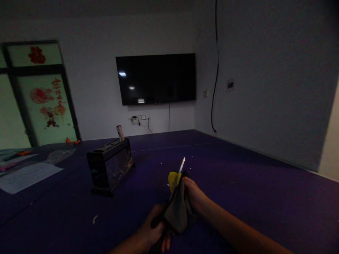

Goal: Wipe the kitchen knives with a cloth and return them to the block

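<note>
My right hand (195, 194) is closed around the upper part of a grey cloth (176, 211) with dark edging. A yellow patch, seemingly the cloth's other face, shows at its upper left. From the top of the cloth sticks a slim, pale rod (182, 165) with a pointed tip, tilted up and right; its lower part is hidden in the folds. My left hand (153, 227) grips the cloth's lower end, its fingers wrapped under it. Left of the hands stands a black, box-shaped tank (109, 165) with clear sides, and a short patterned cylinder (120, 133) upright on top.
The purple surface (225, 176) carries small white scraps. Printed paper (31, 176) and clear plastic (60, 155) lie at the left, with orange items (72, 141) near the door. A television (156, 79) hangs on the wall; a black cable (217, 67) dangles at the right.
</note>
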A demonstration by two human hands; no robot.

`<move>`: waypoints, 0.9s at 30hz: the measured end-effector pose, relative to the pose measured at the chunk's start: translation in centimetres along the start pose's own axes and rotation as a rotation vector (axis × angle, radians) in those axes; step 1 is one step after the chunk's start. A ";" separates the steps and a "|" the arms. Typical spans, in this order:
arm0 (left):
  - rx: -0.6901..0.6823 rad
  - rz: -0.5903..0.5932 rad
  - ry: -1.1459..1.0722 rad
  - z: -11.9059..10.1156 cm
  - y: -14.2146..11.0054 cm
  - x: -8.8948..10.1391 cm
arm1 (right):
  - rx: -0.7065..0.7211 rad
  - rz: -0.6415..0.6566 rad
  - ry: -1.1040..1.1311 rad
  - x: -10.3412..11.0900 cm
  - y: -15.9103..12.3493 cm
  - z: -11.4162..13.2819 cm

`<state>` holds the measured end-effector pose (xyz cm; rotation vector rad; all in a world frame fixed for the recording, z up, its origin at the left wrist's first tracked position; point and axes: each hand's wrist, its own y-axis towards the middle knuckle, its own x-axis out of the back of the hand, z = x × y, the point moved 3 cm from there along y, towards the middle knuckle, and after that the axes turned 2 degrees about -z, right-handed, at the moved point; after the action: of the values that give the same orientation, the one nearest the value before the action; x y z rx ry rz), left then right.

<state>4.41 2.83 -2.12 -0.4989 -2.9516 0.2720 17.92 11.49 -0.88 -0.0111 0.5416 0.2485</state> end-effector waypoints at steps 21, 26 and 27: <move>0.091 0.003 0.116 1.7 1.2 -0.1 | -0.079 -0.047 0.085 0.4 0.6 -0.3; 0.091 -0.011 0.081 1.3 0.9 0.0 | -0.057 -0.020 0.069 0.3 0.5 0.0; 0.092 -0.014 0.077 1.3 0.9 0.0 | -0.052 -0.013 0.065 0.3 0.5 0.1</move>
<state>4.48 3.47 -3.55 -0.4657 -2.8513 0.3756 18.07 12.02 -0.92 -0.0737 0.5992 0.2505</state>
